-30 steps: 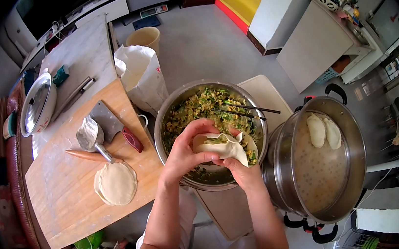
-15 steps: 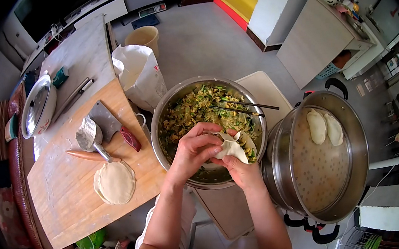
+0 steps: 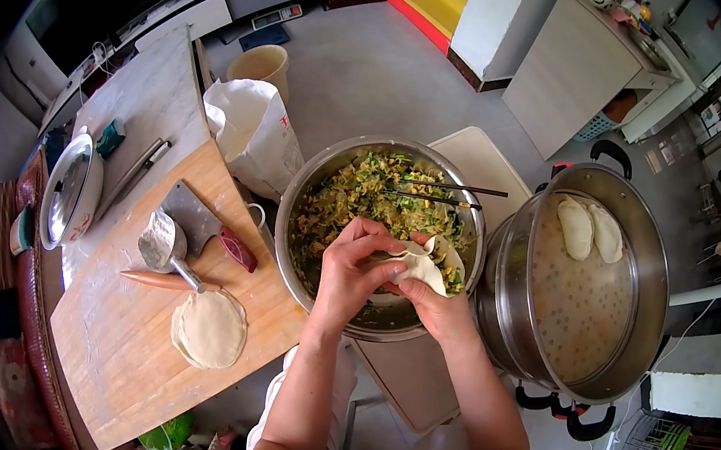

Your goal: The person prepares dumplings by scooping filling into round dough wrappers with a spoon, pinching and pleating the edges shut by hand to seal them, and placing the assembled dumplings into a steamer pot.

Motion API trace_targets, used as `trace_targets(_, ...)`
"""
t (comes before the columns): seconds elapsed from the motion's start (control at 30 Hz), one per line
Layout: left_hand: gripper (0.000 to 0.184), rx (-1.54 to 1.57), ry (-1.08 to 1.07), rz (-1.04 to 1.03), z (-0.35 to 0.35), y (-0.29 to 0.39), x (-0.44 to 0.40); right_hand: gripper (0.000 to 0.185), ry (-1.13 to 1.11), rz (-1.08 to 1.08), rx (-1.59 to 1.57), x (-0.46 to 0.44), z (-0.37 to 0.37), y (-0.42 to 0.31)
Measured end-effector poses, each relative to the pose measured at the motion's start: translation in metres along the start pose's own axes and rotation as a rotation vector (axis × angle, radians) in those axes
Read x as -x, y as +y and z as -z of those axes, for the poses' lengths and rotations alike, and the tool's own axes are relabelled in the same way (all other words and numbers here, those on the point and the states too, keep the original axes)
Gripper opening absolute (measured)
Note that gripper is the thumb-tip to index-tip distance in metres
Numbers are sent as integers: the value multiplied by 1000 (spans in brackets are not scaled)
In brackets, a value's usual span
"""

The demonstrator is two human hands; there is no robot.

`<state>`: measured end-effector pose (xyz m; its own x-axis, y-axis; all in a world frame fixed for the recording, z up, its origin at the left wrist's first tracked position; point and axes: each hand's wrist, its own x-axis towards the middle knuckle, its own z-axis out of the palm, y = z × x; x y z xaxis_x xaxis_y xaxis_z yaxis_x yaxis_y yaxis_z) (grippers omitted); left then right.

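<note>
Between my two hands is a partly folded dumpling (image 3: 423,271), its dough wrapper still gaping on the right with filling showing. My left hand (image 3: 354,264) pinches the wrapper's left edge between thumb and fingers. My right hand (image 3: 440,309) supports it from below and the right, thumb on the dough. Both hands are over a steel bowl (image 3: 286,261) of chopped green and yellow filling (image 3: 355,193), with a pair of dark chopsticks (image 3: 458,188) lying across its right side. Two finished dumplings (image 3: 575,230) lie in the steamer pot (image 3: 644,346) on the right.
On the wooden board (image 3: 114,357) at left lie stacked dough wrappers (image 3: 209,329), a rolling pin (image 3: 150,278), a flour scoop (image 3: 161,242) and a cleaver (image 3: 192,217). A white flour sack (image 3: 254,146) stands behind the board. A lidded white basin (image 3: 71,192) sits far left.
The fingers of my left hand have shifted slightly along the wrapper's edge. Both hands stay over the bowl; the view has moved very little.
</note>
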<state>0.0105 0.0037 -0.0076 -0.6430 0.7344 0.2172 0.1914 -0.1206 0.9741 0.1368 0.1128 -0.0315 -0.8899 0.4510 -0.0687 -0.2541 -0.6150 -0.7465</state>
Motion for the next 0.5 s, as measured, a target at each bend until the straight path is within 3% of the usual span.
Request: trace_targets(0.5,18,155,114,91,-10,3,2,63,16,15,-58,-1,-3,3)
